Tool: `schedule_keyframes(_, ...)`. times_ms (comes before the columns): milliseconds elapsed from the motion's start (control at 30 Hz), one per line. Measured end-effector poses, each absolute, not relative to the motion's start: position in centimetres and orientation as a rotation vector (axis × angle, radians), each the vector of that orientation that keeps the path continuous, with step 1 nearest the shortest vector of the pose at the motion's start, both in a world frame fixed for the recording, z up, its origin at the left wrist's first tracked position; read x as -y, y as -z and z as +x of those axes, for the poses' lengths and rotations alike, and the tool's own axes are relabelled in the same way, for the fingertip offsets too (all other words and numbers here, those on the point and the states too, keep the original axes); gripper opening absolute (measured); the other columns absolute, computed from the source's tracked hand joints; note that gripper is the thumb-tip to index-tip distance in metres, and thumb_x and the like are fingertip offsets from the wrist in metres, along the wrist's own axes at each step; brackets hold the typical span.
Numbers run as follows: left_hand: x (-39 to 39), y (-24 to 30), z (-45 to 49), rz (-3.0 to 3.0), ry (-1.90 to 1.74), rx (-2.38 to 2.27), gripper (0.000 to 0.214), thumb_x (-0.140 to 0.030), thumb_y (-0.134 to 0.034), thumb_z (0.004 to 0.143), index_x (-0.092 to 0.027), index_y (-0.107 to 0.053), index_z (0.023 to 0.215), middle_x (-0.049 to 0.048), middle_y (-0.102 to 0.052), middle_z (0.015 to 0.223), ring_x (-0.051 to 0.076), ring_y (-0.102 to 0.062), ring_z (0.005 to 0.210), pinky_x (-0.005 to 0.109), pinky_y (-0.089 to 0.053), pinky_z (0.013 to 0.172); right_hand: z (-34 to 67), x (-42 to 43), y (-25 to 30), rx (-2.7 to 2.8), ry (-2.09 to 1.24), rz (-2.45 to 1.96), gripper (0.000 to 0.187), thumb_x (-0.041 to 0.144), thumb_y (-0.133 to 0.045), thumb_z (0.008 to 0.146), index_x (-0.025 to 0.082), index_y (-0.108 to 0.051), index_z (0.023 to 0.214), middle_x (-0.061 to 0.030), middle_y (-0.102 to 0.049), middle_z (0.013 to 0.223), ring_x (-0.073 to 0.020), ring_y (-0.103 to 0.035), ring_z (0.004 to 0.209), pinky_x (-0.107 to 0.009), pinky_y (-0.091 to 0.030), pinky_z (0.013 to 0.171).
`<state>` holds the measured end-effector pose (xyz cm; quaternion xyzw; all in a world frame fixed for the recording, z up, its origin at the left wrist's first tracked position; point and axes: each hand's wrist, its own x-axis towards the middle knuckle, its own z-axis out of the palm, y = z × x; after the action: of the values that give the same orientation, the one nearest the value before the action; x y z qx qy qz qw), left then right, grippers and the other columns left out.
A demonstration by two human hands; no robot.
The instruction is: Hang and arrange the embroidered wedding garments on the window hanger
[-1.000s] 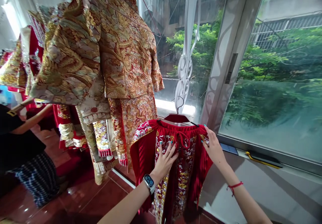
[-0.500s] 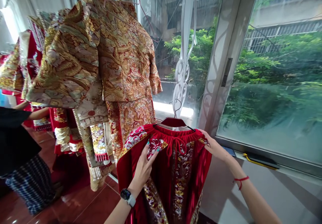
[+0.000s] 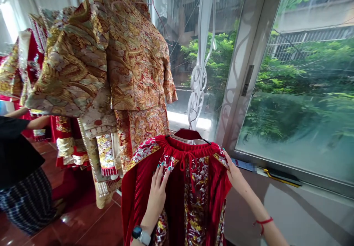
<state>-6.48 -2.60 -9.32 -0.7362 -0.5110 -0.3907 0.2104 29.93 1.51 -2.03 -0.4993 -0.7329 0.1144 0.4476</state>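
Note:
A red velvet skirt [image 3: 190,201] with silver and gold embroidery hangs from a dark red hanger [image 3: 187,134] hooked on a white scrolled window grille [image 3: 199,76]. My left hand [image 3: 158,190] lies flat on the front of the skirt near its waistband, fingers stretched out. My right hand [image 3: 235,174] grips the right edge of the waistband, thumb on the cloth. A smartwatch sits on my left wrist and a red string on my right.
A gold and red brocade jacket and skirt [image 3: 129,72] hang on a rail to the left, with more embroidered garments [image 3: 24,72] behind. Another person in black top and checked skirt [image 3: 22,179] stands at far left. Window glass [image 3: 298,91] fills the right; red tiled floor below.
My left hand slid left across the skirt front and now lies flat lower down. The skirt has spread wider to the left. My right hand stays at the waistband's right edge.

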Motion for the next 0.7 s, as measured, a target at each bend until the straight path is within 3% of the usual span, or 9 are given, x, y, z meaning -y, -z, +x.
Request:
schedule_keyframes(167,4.5,7.9,-4.5,-2.142,1.218,1.518,0.085,0.005,-0.036,0.08,-0.037,-0.018,0.152,0.0074,-0.024,0.159,0.029,-0.019,0.148,0.059,-0.03,0.115,30.9,1.1,6.9,1.567,-0.427,-1.389,0.066,0.029,-0.04,0.089,0.026,-0.023,0.152,-0.0097,-0.049,0.146,-0.0252,-0.052,0.13,-0.047,-0.037,0.111)
schedule_keyframes(300,5.1,1.2,-5.6,-2.084,1.465,1.483,0.062,-0.021,-0.055,0.085,-0.032,-0.036,0.143,0.0097,-0.02,0.158,0.035,-0.016,0.147,0.064,-0.023,0.116,32.0,2.9,7.8,1.55,-0.528,-1.356,0.069,0.033,-0.049,0.086,0.028,-0.025,0.151,-0.0095,-0.052,0.142,-0.0245,-0.054,0.127,-0.045,-0.042,0.108)
schedule_keyframes(367,3.5,-2.5,-7.6,-1.924,1.641,1.492,0.06,-0.035,-0.059,0.085,-0.028,-0.038,0.141,0.0122,-0.026,0.155,0.036,-0.021,0.145,0.062,-0.021,0.116,32.1,3.5,6.4,1.585,-0.558,-1.322,0.076,0.037,-0.056,0.084,0.03,-0.021,0.152,-0.0094,-0.049,0.145,-0.0253,-0.051,0.13,-0.045,-0.043,0.107)
schedule_keyframes(433,0.7,-5.4,-10.1,-2.035,1.693,1.538,0.067,-0.043,-0.061,0.084,-0.025,-0.034,0.144,0.0139,-0.041,0.147,0.033,-0.037,0.138,0.057,-0.03,0.114,31.7,3.7,3.9,1.58,-0.514,-1.301,0.078,0.04,-0.058,0.085,0.032,-0.019,0.152,-0.0093,-0.043,0.15,-0.0263,-0.044,0.136,-0.048,-0.041,0.109)
schedule_keyframes(567,-4.9,-6.8,-13.5,-2.434,1.528,1.59,0.055,-0.045,-0.054,0.088,-0.024,-0.044,0.137,0.0113,-0.054,0.137,0.028,-0.049,0.129,0.049,-0.037,0.111,28.8,2.1,-1.8,1.618,-0.24,-1.229,0.063,0.041,-0.053,0.09,0.032,-0.029,0.148,-0.0073,-0.04,0.152,-0.0257,-0.035,0.141,-0.051,-0.028,0.116)
schedule_keyframes(700,-7.4,-5.3,-13.9,-2.314,1.495,1.554,0.046,-0.039,-0.058,0.084,-0.023,-0.055,0.127,0.0102,-0.055,0.128,0.026,-0.053,0.123,0.044,-0.04,0.109,25.0,-1.5,-4.8,1.697,-0.059,-1.224,0.045,0.038,-0.052,0.091,0.032,-0.05,0.136,-0.0066,-0.056,0.136,-0.028,-0.05,0.128,-0.054,-0.032,0.112)
